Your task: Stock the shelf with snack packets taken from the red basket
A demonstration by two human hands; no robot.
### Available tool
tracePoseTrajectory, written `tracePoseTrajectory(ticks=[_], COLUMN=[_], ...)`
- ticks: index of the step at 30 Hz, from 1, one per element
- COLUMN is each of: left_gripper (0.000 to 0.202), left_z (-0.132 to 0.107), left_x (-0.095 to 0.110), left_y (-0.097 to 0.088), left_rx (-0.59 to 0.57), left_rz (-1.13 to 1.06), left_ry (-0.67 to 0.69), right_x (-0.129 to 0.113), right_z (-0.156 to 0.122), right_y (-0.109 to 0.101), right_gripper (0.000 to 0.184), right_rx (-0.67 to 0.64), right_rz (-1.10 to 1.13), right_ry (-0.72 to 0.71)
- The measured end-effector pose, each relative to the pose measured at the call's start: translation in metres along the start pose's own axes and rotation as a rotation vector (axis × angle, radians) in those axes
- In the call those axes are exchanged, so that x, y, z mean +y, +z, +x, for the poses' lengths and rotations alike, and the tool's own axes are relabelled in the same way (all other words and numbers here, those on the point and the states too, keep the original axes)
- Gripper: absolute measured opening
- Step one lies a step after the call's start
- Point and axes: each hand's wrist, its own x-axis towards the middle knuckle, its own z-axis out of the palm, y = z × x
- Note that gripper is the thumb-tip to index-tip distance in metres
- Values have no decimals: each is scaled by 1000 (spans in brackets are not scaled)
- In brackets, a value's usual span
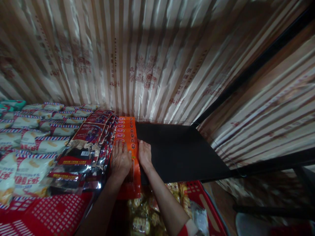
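Note:
A row of overlapping orange snack packets (128,131) lies on the black shelf, running from the back toward me. My left hand (121,159) rests flat on top of the orange packets, fingers stretched out and pointing away from me. Along their right edge stands my right hand (144,153), its fingers extended and its palm side turned to the packets. Left of the orange row, touching it, are stacked dark foil packets (91,134) with red and black print. The lower part of the orange row is partly hidden by my left hand and forearm.
Many white snack bags (36,167) cover the shelf's left side. The black shelf board (177,150) extends right to a dark metal frame (236,75). Below are a red basket (59,209) and another with yellow-wrapped snacks (140,224). A striped printed curtain (147,49) hangs behind.

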Motion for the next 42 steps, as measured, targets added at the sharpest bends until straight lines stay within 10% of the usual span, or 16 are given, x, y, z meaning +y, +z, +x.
tracePoseTrajectory(ticks=[32,42], left_gripper=[50,49], left_z=[-2,-4], left_x=[4,6], left_y=[-3,-10], left_rx=[6,-35], left_rz=[-82,-51], left_ry=[-102,-76], right_x=[-3,3], right_z=[-41,-41], right_y=[-14,-16], right_gripper=[54,65], right_rx=[-12,53], right_rz=[-89,158], right_ry=[-167,27])
